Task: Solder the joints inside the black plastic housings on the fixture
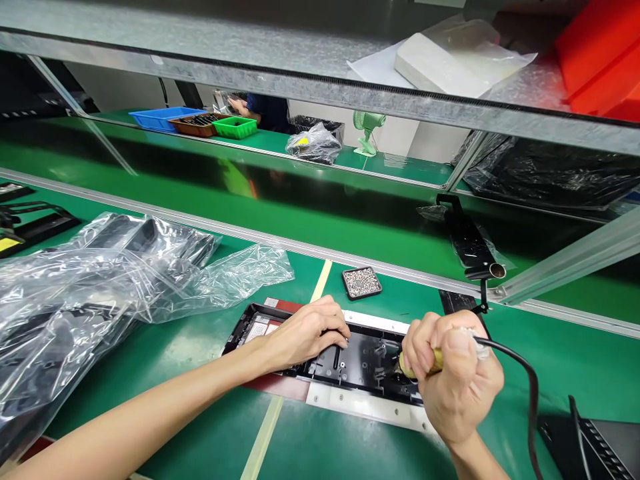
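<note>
A long black plastic housing (357,360) with raised posts and ribs lies in front of me, on a white and dark-red base plate (363,407). My left hand (317,327) rests over its left-middle part. Thumb and forefinger are pinched close together there, and whatever is between them is too small to make out. My right hand (455,373) is wrapped round the yellow handle of a corded soldering iron (435,362), which points down into the right end of the housing. Its tip is hidden. Behind the housing sits a small black tray (361,295) full of tiny silvery metal parts.
Clear plastic bags (100,287) with black parts cover the left side. A stand with a metal tube (493,271) is at the right, near an upright post. The black cord (533,393) trails right, towards a black panel (595,443). A metal shelf (300,83) crosses overhead. A person (270,113) works beyond.
</note>
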The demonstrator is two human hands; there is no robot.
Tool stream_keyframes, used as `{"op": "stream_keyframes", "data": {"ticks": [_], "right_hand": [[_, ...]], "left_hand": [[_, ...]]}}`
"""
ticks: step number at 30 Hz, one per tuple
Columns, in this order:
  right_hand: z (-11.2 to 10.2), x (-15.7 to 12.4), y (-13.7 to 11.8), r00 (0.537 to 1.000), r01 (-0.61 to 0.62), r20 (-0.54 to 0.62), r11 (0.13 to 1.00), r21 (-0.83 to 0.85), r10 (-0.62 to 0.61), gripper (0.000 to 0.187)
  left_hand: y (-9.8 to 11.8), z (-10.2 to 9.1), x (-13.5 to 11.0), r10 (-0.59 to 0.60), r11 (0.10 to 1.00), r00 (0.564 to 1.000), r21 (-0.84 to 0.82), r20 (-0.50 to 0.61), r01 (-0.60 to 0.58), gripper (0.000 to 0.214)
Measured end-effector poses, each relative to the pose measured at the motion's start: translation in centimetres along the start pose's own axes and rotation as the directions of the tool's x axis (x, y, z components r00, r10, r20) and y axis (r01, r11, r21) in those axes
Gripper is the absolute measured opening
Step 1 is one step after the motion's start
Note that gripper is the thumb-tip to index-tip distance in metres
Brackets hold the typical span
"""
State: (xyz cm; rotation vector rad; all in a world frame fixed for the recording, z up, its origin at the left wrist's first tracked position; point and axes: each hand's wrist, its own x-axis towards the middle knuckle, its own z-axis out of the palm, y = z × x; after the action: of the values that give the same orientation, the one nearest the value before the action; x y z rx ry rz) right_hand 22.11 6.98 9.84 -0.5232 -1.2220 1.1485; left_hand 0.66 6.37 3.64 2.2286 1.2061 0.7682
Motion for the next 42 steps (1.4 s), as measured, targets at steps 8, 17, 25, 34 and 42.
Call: {"op": "stream_keyframes", "data": {"ticks": [8, 17, 25, 34, 42], "right_hand": [[0.0, 0.0, 0.1, 1.0, 0.013, 0.004, 1.0, -0.013, -0.013, 0.023], [0.0, 0.0, 0.1, 1.0, 0.006, -0.004, 1.0, -0.006, -0.006, 0.023], [0.1, 0.0, 0.2, 1.0, 0.007, 0.0, 1.0, 0.009, -0.007, 0.023], [0.3, -0.4, 0.4, 1.0, 0.015, 0.006, 0.999, 0.028, -0.015, 0.022], [0.0, -1.1, 1.1, 0.999, 0.024, -0.019, 0.992, -0.124, -0.027, 0.024]], "left_hand": [[0.1, -0.3, -1.8, 0.132, 0.986, 0.991, 0.11, -0.026, -0.128, 0.021], [0.0, -0.1, -2.4, 0.139, 0.965, 0.99, 0.223, 0.026, -0.141, 0.026], [0.0, 0.2, -2.6, 0.143, 0.946, 0.988, 0.286, 0.056, -0.153, 0.029], [0.8, 0.0, -3.3, 0.163, 0.938, 0.986, 0.315, -0.038, -0.143, 0.028], [1.9, 0.9, -4.6, 0.239, 0.937, 0.959, 0.296, -0.153, -0.186, 0.032]]}}
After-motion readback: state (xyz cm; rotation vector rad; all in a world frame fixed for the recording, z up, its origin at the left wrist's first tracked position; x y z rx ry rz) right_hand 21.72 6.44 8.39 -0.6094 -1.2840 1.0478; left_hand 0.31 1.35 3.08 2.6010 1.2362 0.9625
